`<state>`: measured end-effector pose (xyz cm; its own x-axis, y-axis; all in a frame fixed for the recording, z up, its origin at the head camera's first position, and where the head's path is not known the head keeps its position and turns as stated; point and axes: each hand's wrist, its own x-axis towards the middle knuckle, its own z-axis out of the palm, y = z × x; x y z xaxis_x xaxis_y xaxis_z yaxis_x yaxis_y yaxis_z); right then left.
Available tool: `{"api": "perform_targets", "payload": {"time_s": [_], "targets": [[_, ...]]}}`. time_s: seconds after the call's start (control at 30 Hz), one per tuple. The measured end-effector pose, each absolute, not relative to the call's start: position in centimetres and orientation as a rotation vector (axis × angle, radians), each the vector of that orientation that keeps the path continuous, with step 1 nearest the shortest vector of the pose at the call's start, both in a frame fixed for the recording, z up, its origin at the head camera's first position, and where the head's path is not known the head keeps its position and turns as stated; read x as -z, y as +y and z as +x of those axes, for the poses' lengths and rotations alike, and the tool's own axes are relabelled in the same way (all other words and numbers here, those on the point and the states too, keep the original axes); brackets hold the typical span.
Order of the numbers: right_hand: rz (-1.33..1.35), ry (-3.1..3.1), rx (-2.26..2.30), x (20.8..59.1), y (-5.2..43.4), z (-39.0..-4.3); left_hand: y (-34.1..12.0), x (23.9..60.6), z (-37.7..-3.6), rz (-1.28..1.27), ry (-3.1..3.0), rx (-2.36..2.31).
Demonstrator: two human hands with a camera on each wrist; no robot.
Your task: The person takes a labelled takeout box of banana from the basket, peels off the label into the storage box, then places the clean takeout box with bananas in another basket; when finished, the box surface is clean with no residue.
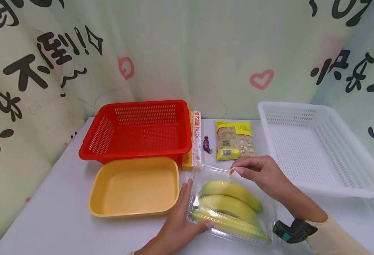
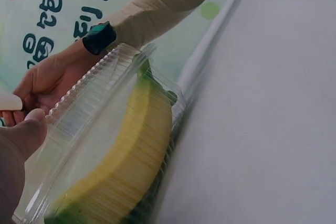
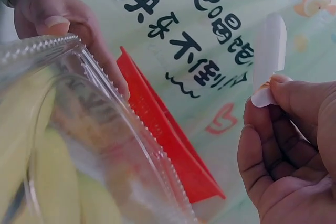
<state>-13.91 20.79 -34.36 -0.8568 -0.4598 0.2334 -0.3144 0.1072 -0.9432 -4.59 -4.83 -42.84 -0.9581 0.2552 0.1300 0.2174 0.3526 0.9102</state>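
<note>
Left hand: spreading wide, touching the clear plastic clamshell
Right hand: pinching a white strip
Bananas: lying inside the clamshell

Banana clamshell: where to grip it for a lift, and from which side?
I'd take the clear plastic clamshell by its left and right edges, one hand from each side. It lies flat and looks too broad for a comfortable single-hand hold, with bananas spread inside. The left hand is at the left edge; the right edge has no hand on it.
</note>
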Motion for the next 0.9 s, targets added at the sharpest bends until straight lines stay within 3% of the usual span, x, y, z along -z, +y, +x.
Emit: {"api": "perform_targets", "payload": {"time_s": [0.43,0.9], "targets": [[-0.837,2.236,1.659,32.9,18.8,-14.9,-5.1,40.5,-4.1,0.384,2.607,-1.586],[-0.851,2.235,1.459,32.1,15.6,-16.1,-10.3,39.4,-5.7,0.479,2.749,-1.685]]}}
